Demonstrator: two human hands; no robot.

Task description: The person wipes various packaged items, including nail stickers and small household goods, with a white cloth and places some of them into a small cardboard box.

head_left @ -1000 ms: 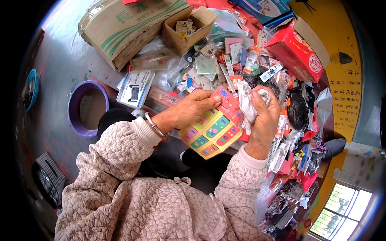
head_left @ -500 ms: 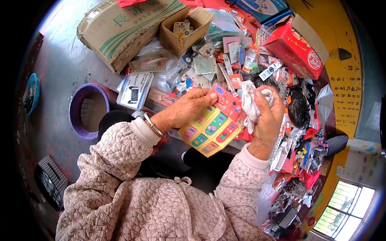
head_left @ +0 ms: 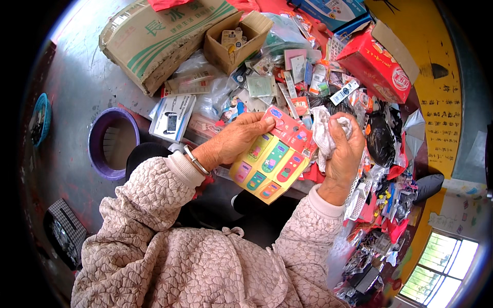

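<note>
My left hand [head_left: 240, 136] grips a red and yellow sticker card [head_left: 275, 159] by its upper left edge, the thumb lying on top. Rows of small coloured cartoon labels cover the card's yellow part. In my right hand [head_left: 343, 154] a crumpled white cloth [head_left: 323, 132] is bunched between the thumb and fingers. The cloth hangs just beside the card's right edge; whether they touch I cannot tell. Both hands are above the front of a heap of mixed small packaged goods [head_left: 261, 86].
A large cardboard box [head_left: 159, 38], a small open carton [head_left: 233, 43] and a red box [head_left: 377, 64] stand around the heap. To the left are a purple bucket [head_left: 96, 146], a blue basket [head_left: 43, 115] and a white printed box [head_left: 173, 117]. More goods spread down the right side.
The sticker card has tilted slightly and shifted a little to the right and down. My right hand and the cloth have moved slightly right, both still held.
</note>
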